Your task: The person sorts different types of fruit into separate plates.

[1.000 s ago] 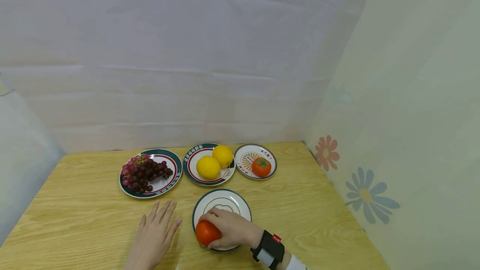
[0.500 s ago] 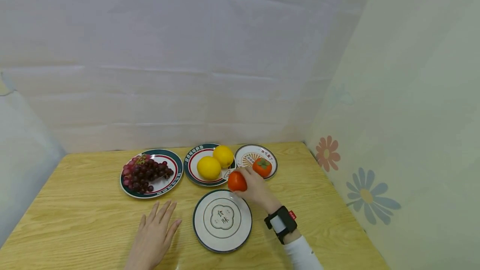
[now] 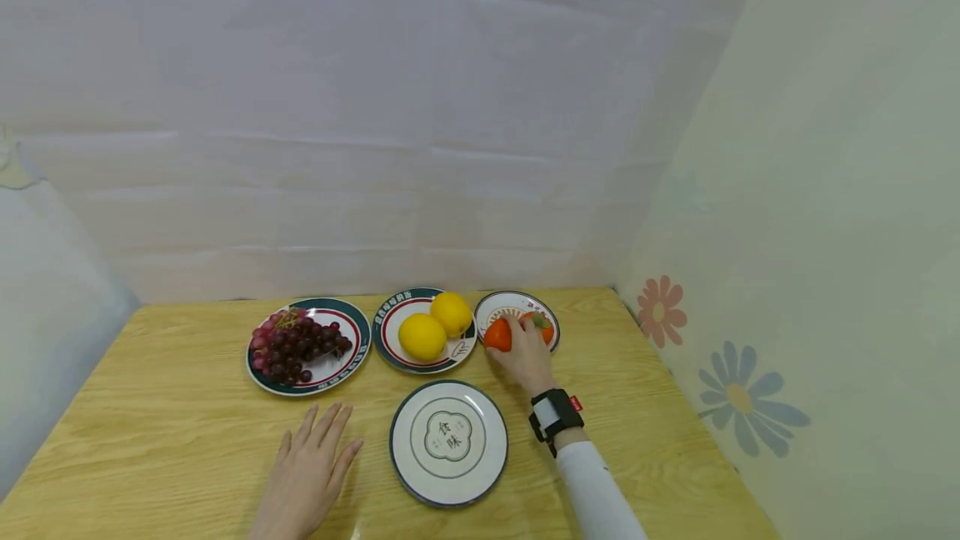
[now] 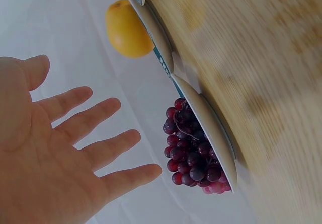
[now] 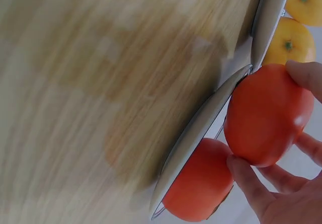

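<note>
My right hand grips a red-orange persimmon over the small white plate at the back right. A second persimmon with a green calyx sits on that plate, close beside the held one. In the right wrist view, thumb and fingers wrap the held fruit's sides; whether it touches the plate I cannot tell. My left hand is held flat near the table's front, fingers straight and spread, with nothing in it. Right of it lies a bare white plate with a dark rim.
Dark red grapes lie on a green-rimmed plate at the back left. Beside it, another green-rimmed plate bears two yellow fruits. A wall stands behind the wooden table, and another on the right.
My right hand has carried the persimmon from the front plate back and right to the small plate at the back. The left hand keeps its place.
</note>
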{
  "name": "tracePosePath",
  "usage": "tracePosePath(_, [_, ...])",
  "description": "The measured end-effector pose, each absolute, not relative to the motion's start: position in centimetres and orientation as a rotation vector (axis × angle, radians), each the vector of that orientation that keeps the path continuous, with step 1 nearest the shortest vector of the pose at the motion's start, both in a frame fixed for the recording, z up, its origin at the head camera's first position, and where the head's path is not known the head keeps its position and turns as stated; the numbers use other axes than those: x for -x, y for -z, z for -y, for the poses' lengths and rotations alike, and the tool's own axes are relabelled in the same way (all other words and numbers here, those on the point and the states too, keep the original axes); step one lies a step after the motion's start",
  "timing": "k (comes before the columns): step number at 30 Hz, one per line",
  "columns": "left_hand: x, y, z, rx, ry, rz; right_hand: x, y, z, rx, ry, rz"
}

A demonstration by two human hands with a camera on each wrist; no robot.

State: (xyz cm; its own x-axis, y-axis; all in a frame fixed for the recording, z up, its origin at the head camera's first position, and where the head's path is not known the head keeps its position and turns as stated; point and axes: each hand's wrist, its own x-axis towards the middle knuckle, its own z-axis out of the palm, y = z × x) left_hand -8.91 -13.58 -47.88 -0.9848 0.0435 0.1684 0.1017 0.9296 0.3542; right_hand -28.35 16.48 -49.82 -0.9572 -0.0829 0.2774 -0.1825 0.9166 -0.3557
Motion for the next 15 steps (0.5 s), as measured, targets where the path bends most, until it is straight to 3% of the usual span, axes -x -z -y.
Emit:
tracePosePath(8, [8.86,47.98,13.3,0.126,0.56,2.916,29.2,50.64,-16.88,-0.056,-0.514,2.829])
tracePosePath(15, [8.77,48.08,13.23,0.13,0.564,2.886,28.64,50.32,-16.92,-0.092,-0.528,2.854])
